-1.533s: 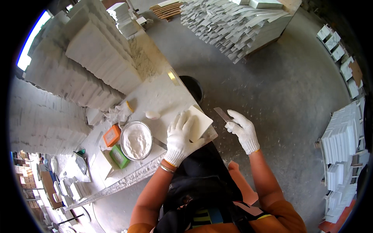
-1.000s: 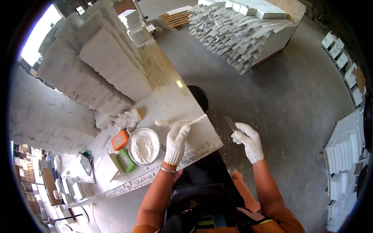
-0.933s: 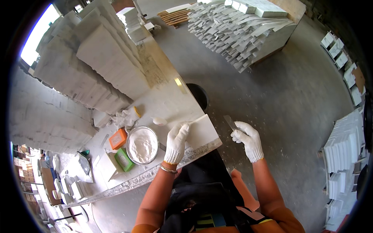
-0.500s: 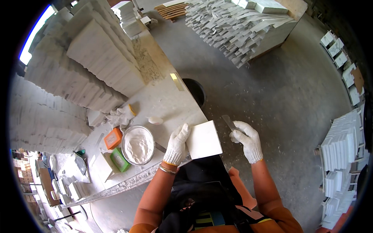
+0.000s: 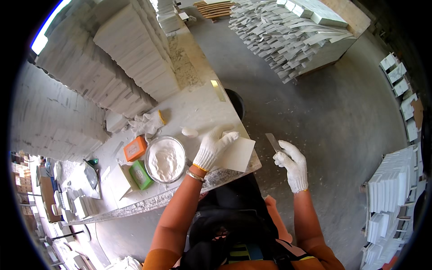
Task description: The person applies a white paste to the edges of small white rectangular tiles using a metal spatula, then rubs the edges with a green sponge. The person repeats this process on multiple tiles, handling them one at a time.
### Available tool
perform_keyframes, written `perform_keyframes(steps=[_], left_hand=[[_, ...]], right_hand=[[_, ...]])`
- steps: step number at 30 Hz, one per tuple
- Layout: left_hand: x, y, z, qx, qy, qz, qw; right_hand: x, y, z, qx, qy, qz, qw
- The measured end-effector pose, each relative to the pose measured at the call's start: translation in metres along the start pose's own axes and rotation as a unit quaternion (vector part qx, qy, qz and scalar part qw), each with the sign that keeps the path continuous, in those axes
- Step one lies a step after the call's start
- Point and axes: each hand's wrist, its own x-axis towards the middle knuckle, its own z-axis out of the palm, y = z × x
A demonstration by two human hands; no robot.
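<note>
My left hand (image 5: 213,147), in a white knit glove, grips a square white stone tile (image 5: 240,154) by its left side, low over the corner of the bench. Part of the tile is hidden under the hand, so I cannot tell if it rests fully on the bench. Off the bench to the right, my gloved right hand (image 5: 293,166) is closed round a flat metal putty knife (image 5: 272,142), its blade pointing up and left. A round bowl of white paste (image 5: 165,159) stands left of my left hand. Behind that hand lies a small white lump (image 5: 189,132).
Beside the bowl are an orange box (image 5: 135,149) and a green box (image 5: 141,174). A crumpled glove (image 5: 147,122) lies behind them on the pale bench (image 5: 198,108). Tall stacks of slabs (image 5: 130,49) fill the bench's far left. A dark bucket (image 5: 235,103) stands beyond its right edge.
The tile has shifted from jutting past the bench's front edge to lying over the bench corner. My left hand has moved further over it. The right hand keeps the putty knife, slightly lower.
</note>
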Motion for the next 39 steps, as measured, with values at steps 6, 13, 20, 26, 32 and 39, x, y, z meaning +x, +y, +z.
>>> perform_keyframes(steps=[6,13,20,26,32,39], left_hand=[[0.019,0.0,0.003,0.219,0.027,0.018,0.975],[0.011,-0.009,0.0,0.179,0.048,0.105,0.977],[-0.019,0.033,-0.013,-0.206,-0.039,0.044,0.977],[-0.017,0.009,-0.023,-0.214,-0.034,0.057,0.975],[-0.022,0.004,-0.026,-0.238,-0.054,0.024,0.969],[-0.02,-0.006,-0.022,-0.196,-0.046,0.022,0.979]], right_hand=[[0.0,0.006,0.002,-0.01,-0.011,0.005,1.0],[-0.001,0.005,0.007,-0.02,-0.005,0.008,1.0],[-0.001,-0.011,0.006,0.021,-0.014,-0.015,1.0],[0.012,-0.051,0.015,-0.038,-0.082,-0.091,0.992],[0.043,-0.073,0.033,-0.188,-0.19,-0.262,0.928],[0.071,-0.087,0.061,-0.315,-0.287,-0.312,0.849]])
